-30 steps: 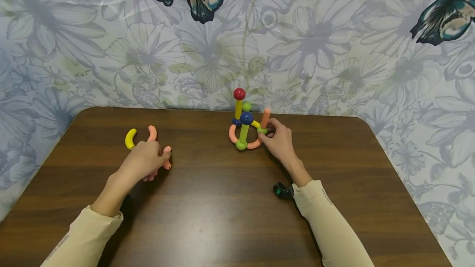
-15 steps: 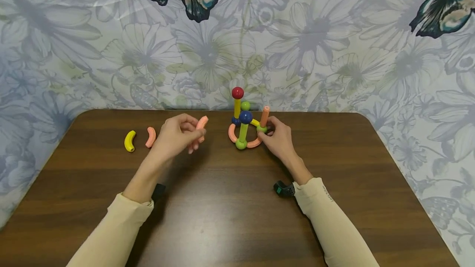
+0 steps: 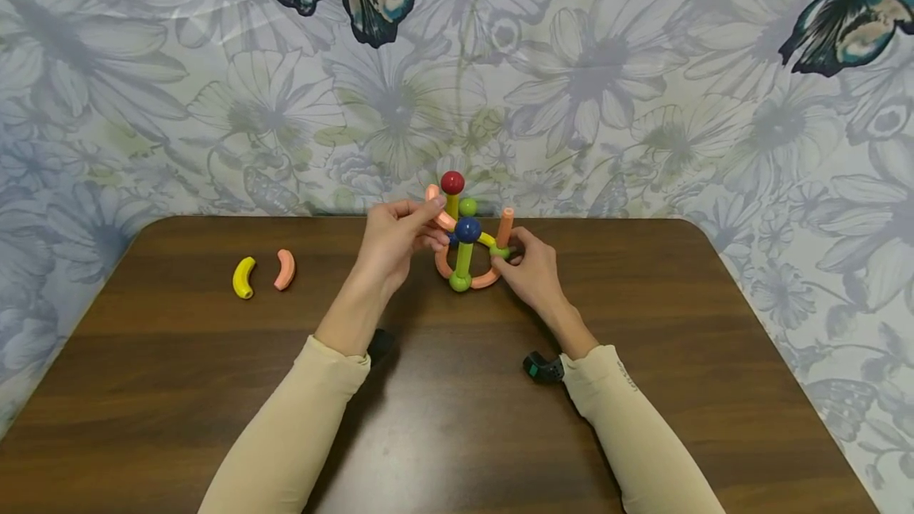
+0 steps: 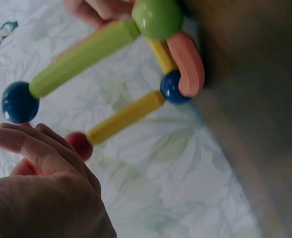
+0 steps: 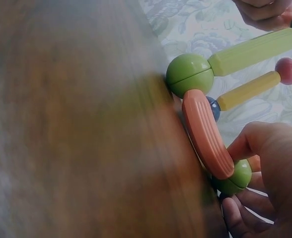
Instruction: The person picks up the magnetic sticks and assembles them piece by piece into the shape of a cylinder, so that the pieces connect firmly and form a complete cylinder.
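A toy structure (image 3: 467, 248) of coloured rods and balls stands at the table's far middle: a pink ring base, a green rod up to a blue ball (image 3: 467, 229), a yellow rod up to a red ball (image 3: 452, 182). My left hand (image 3: 432, 220) pinches a pink curved piece (image 3: 436, 205) and holds it against the structure, just below the red ball. My right hand (image 3: 508, 254) pinches the green ball (image 3: 500, 251) under the orange upright rod (image 3: 505, 227). The right wrist view shows this green ball (image 5: 234, 178) at the end of a pink base curve (image 5: 205, 133).
A yellow curved piece (image 3: 243, 277) and a pink curved piece (image 3: 284, 269) lie loose at the table's left. The dark wooden table (image 3: 443, 419) ends at a flowered wall (image 3: 607, 86) just behind the structure. Its rounded corners are at far left and far right.
My left hand picked a pink curved piece up from the left of the table and carried it right to the structure's top. My right hand stayed on the green ball.
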Tool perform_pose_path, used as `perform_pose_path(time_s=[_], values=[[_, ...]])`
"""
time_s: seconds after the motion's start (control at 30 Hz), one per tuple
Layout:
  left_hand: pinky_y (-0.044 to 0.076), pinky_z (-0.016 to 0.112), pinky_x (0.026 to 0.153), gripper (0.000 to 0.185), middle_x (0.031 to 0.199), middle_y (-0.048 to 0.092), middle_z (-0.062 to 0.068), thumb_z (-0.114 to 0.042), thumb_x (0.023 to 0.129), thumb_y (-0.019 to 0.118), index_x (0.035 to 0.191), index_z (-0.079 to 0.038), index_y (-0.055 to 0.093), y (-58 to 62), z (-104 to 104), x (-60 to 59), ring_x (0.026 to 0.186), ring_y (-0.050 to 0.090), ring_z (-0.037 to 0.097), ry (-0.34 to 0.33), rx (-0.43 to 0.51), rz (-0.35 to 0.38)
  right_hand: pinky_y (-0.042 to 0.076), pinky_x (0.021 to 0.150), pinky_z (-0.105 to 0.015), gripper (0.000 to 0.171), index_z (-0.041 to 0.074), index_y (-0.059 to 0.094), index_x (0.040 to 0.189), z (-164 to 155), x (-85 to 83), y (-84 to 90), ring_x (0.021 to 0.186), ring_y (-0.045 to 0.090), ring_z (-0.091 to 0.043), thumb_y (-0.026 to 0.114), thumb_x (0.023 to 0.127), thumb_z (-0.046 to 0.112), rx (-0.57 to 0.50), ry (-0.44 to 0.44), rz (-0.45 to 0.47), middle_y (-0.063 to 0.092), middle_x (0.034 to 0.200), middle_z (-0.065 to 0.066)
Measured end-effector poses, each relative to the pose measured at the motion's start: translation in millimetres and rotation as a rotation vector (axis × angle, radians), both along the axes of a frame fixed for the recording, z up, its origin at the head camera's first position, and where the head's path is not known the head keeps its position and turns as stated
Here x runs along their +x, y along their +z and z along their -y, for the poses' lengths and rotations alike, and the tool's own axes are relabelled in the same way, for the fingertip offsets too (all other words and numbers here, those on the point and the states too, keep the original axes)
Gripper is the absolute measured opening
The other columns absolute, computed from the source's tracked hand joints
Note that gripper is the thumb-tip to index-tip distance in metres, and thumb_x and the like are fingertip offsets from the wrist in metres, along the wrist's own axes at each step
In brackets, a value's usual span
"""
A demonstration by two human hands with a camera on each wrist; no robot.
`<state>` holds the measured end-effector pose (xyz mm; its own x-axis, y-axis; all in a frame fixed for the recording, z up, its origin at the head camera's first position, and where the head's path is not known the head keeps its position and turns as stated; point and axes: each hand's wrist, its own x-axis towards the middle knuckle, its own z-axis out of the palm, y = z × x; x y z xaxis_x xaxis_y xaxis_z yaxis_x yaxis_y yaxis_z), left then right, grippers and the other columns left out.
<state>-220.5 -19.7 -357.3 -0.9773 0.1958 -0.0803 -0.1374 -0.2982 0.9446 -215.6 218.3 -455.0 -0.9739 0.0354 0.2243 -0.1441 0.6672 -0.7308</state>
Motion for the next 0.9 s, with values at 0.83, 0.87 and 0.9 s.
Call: perform_pose_path(time_s=[0.83, 0.87, 0.9], values=[[0.047, 0.019, 0.048, 0.04, 0.068, 0.067, 0.003, -0.036, 0.104, 0.067, 0.082, -0.003, 0.072, -7.7, -3.3, -21.2, 0.052, 0.056, 0.012, -0.06, -0.04, 0.129, 0.061, 0.082, -0.038, 0.028, 0.009, 0.07, 0.116, 0.0, -0.6, 0.9, 0.095, 0.072, -0.024, 0.078, 0.09, 0.017, -0.016, 0.014, -0.01, 0.076, 0.104, -0.011], [0.047, 0.019, 0.048, 0.04, 0.068, 0.066, 0.004, -0.036, 0.106, 0.065, 0.085, -0.002, 0.07, -8.6, -2.9, -21.8, 0.051, 0.056, 0.012, -0.057, -0.03, 0.14, 0.061, 0.082, -0.038, 0.028, 0.009, 0.07, 0.116, 0.1, -0.3, 0.4, 0.095, 0.072, -0.024, 0.078, 0.09, 0.017, -0.015, 0.015, -0.008, 0.076, 0.104, -0.011], [0.047, 0.019, 0.048, 0.04, 0.068, 0.066, 0.004, -0.035, 0.108, 0.062, 0.087, -0.002, 0.068, -9.3, -2.3, -22.3, 0.051, 0.057, 0.012, -0.055, -0.021, 0.15, 0.061, 0.082, -0.038, 0.028, 0.009, 0.07, 0.115, 0.3, 0.0, 0.1, 0.094, 0.072, -0.024, 0.078, 0.089, 0.017, -0.014, 0.015, -0.006, 0.076, 0.104, -0.011]])
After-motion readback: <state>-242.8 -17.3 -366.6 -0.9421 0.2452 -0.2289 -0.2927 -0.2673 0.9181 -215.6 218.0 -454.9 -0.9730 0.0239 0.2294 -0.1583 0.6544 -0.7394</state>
